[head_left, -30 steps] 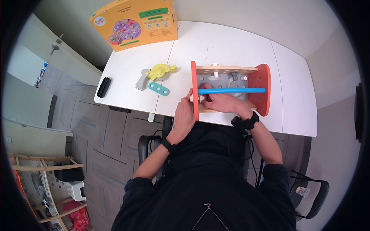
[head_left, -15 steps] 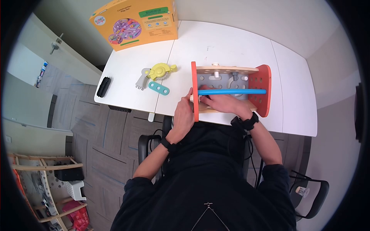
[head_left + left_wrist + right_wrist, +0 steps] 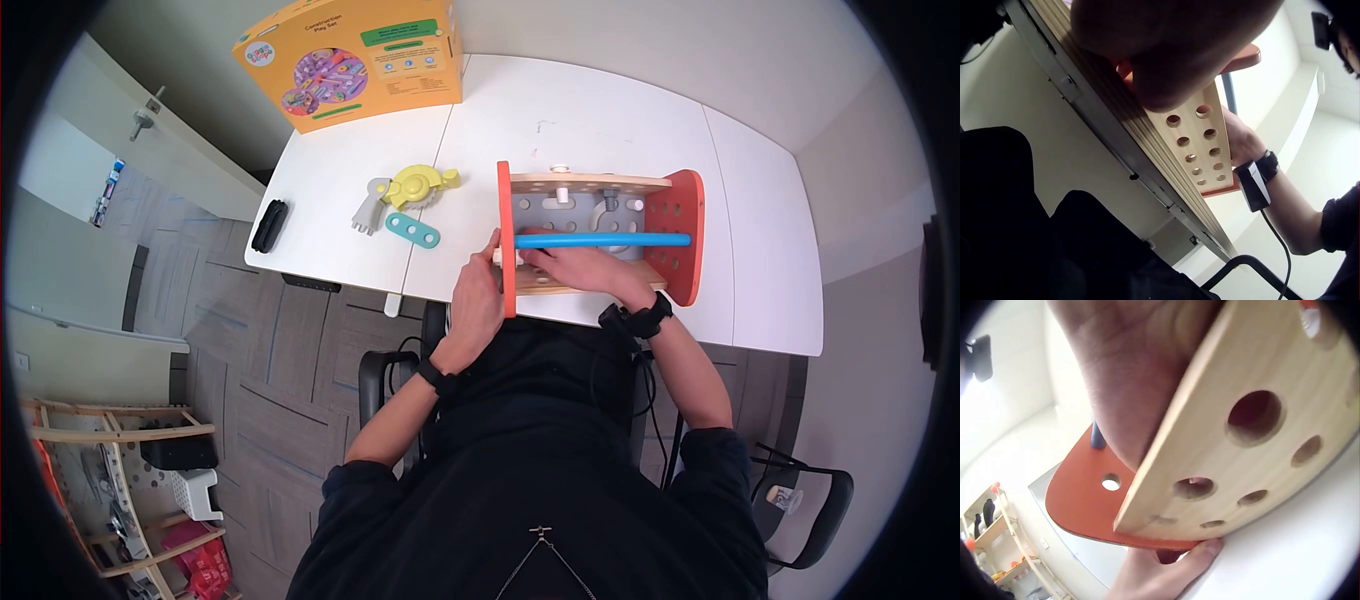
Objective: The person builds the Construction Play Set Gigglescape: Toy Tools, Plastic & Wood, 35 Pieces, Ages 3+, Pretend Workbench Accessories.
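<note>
A wooden toy toolbox with red end panels and a blue rod handle stands near the table's front edge. Outside the left panel, my left hand holds a cream bolt against it. My right hand reaches under the rod into the box, fingers curled at the panel's inner side around a cream nut, mostly hidden. In the left wrist view, the box's perforated wooden side shows past my left fingers. In the right wrist view, my left thumb lies beside the red panel.
Left of the box lie a yellow toy saw, a grey claw-like piece and a teal three-hole strip. A black case lies at the table's left edge. An orange play-set carton stands at the back left.
My right fingers have turned and closed in at the left panel, so the cream nut seen earlier is now mostly covered. The toolbox has shifted very slightly; my left hand stays in place.
</note>
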`<state>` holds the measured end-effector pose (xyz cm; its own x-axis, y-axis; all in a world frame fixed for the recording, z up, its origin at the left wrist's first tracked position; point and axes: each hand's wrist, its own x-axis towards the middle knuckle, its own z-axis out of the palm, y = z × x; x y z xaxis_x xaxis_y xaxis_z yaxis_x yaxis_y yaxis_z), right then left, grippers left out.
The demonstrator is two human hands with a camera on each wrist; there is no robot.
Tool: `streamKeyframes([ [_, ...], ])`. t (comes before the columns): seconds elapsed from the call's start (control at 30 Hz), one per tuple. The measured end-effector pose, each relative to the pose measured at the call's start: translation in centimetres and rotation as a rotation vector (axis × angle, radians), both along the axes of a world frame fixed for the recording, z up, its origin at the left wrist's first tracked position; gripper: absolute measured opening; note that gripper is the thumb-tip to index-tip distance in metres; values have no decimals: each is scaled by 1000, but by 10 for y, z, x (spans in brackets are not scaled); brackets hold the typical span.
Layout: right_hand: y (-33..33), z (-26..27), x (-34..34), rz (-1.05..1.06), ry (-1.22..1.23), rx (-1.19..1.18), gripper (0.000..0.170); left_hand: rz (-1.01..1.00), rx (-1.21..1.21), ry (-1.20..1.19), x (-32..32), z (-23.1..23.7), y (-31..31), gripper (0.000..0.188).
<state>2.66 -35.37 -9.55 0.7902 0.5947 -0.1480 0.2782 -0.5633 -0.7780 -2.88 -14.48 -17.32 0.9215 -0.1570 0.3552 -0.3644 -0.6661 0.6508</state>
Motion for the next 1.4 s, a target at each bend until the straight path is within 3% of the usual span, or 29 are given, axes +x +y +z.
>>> streamKeyframes([
  [0.13,6,17,-7,-72,104,13,35,5,-3,-10,0,-3,0,68],
  [0.53,3,8,0,7,14,-88,37,9,30,7,0,0,-1,68],
  [0.63,5,12,-4,-24,46,-26,44,14,-3,60,-1,5,-1,68],
  [0.93,4,8,-4,-10,3,2,39,9,-45,46,0,2,-1,70],
  [1.03,6,17,-1,25,41,-133,40,13,-35,49,0,0,-1,70],
  [1.13,5,5,-2,2,-6,9,41,21,-13,57,0,0,-2,69],
  [1.23,5,16,0,36,51,-140,42,19,-55,55,0,2,-2,70],
  [1.4,3,6,-1,22,0,-61,48,15,-38,41,0,-3,-1,69],
])
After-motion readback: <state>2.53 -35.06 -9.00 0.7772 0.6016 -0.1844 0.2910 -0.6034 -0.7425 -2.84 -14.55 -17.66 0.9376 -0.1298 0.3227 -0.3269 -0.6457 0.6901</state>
